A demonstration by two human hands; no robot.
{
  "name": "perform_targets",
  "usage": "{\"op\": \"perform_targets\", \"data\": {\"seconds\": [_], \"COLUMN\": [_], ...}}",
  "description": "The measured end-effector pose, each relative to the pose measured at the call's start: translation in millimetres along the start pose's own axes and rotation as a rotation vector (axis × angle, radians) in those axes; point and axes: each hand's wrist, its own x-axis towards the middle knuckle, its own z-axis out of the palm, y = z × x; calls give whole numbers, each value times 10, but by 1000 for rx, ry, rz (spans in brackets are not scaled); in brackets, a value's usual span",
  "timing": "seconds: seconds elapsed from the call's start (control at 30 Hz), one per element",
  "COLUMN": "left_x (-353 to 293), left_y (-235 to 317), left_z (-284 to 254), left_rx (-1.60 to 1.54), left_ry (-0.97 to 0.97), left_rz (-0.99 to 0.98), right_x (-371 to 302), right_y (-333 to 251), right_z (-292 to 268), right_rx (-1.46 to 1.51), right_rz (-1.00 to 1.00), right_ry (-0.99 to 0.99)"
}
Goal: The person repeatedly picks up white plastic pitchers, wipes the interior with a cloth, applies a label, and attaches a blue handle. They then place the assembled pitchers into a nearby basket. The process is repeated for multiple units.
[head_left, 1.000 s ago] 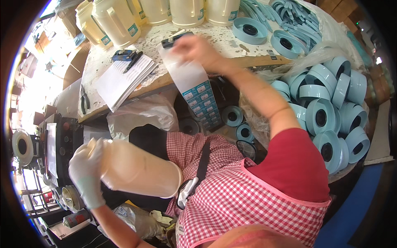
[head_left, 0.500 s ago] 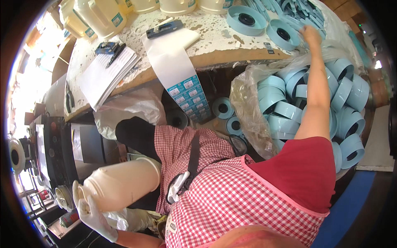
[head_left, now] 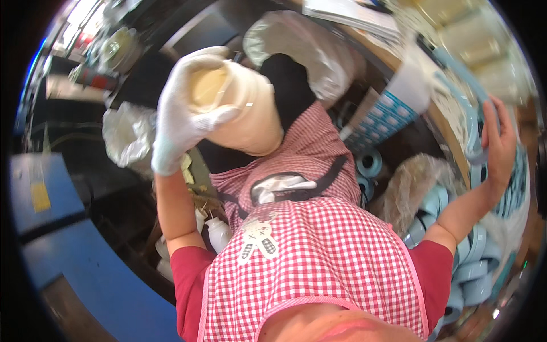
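My left hand (head_left: 175, 117), in a white glove, is closed around the end of a cream plastic jug (head_left: 253, 117). The jug lies tilted over my lap, with its round end opening toward the glove. At the right, my bare right hand (head_left: 497, 137) holds a light blue curved plastic strip (head_left: 466, 71), blurred by motion, at the table's edge. Below that hand, a pile of similar blue strips (head_left: 517, 182) lies at the table's right end.
Light blue rings (head_left: 477, 285) fill a clear plastic bag (head_left: 419, 185) at the right. A label sheet (head_left: 379, 122) hangs over the table edge near a paper stack (head_left: 353, 17). Cream jugs (head_left: 473, 43) stand on the table. Blue panels (head_left: 102, 279) are at lower left.
The view has swung left. My right hand has come away from the strip pile with a blue strip. The left hand still holds the jug, now with its end turned up toward view.
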Motion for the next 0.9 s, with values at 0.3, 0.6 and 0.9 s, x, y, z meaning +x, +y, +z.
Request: {"op": "perform_targets", "data": {"seconds": [0.3, 0.6, 0.9], "left_x": [-19, -571, -593], "left_y": [-218, 0, -181], "left_z": [-346, 75, 230], "left_rx": [-952, -468, -758], "left_ry": [-98, 532, 771], "left_rz": [-378, -434, -569], "right_x": [1045, 312, -72], "right_y": [-1498, -1400, -1350], "right_z": [1973, 3435, 3598], "right_rx": [155, 1190, 1503], "right_rz": [-1367, 49, 309], "right_ry": [-878, -814, -735]}}
